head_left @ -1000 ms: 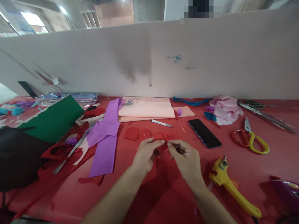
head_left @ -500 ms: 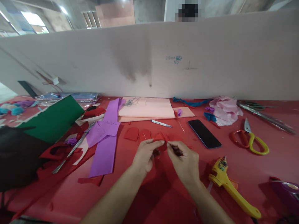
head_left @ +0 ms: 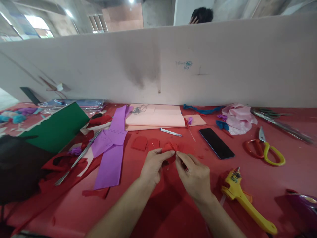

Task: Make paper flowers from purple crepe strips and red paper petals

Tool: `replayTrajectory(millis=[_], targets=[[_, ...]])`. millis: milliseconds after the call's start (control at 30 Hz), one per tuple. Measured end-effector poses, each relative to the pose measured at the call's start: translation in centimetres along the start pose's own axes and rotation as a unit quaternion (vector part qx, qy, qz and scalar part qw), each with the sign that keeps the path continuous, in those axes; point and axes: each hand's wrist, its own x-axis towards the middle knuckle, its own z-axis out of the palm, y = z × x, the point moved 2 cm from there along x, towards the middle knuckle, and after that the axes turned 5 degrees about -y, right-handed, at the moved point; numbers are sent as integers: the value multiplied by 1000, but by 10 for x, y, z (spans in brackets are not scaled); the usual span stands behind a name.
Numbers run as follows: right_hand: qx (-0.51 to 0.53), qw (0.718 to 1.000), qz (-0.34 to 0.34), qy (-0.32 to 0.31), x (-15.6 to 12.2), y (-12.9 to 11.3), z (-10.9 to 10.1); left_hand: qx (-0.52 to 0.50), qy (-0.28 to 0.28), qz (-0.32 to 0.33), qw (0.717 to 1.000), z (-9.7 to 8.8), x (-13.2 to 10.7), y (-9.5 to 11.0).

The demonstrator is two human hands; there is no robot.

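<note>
Both my hands meet over the red table near its middle. My left hand [head_left: 155, 164] pinches a small folded red felt piece [head_left: 169, 147] between thumb and fingers. My right hand [head_left: 194, 174] is closed in a pinch against the same red piece from the right. Two loose red felt petals [head_left: 140, 142] lie just beyond my left hand. What sits inside my right fingers is hidden.
A black phone [head_left: 216, 143], a white pen [head_left: 170, 132], peach paper sheets [head_left: 155, 118], purple felt strips [head_left: 111, 148], green felt [head_left: 58, 127], red-and-yellow scissors [head_left: 267, 148], a yellow glue gun [head_left: 244, 200] and pink tissue [head_left: 239, 117] lie around. A white partition [head_left: 158, 62] backs the table; a person's head shows behind it.
My right hand has shifted slightly left and closer to my left hand, tightening the pinch on the red piece. The view tilted down a little.
</note>
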Motion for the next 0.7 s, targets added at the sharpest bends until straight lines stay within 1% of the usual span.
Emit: replayTrajectory(millis=[167, 267, 333, 367, 400, 433, 467, 500, 567, 600, 633, 667, 700], targets=[[-100, 992, -71, -1, -2, -5, -1, -20, 15, 3, 1000, 2, 0, 1], [-108, 990, -88, -4, -4, -7, -1, -27, 23, 0, 999, 2, 0, 1], [-63, 995, -72, -8, -3, -8, -2, -20, 30, 1, 999, 1, 1, 1], [-19, 999, -48, -10, -2, -7, -3, -17, 33, 0, 999, 1, 1, 1], [42, 999, -8, -17, -1, -6, -4, -14, 36, -3, 999, 0, 1, 1], [118, 991, 45, -32, 1, -4, -4, -12, 37, -7, 999, 0, 2, 1], [206, 971, 109, -54, 3, -2, -3, -11, 35, -10, 999, -1, 2, 1], [295, 936, 176, -80, 4, 0, -2, -10, 27, -10, 1000, -1, 2, 2], [444, 839, 290, -124, 6, 3, 1, -9, 4, -9, 1000, 0, 2, 2], [494, 793, 329, -135, 7, 4, 3, -10, -6, -8, 1000, 0, 2, 2], [529, 758, 354, -140, 7, 4, 4, -10, -13, -9, 1000, 0, 2, 2], [550, 735, 370, -144, 8, 4, 4, -10, -17, -11, 1000, 0, 1, 2], [562, 721, 376, -149, 9, 4, 5, -8, -18, -13, 1000, 0, 1, 2]])
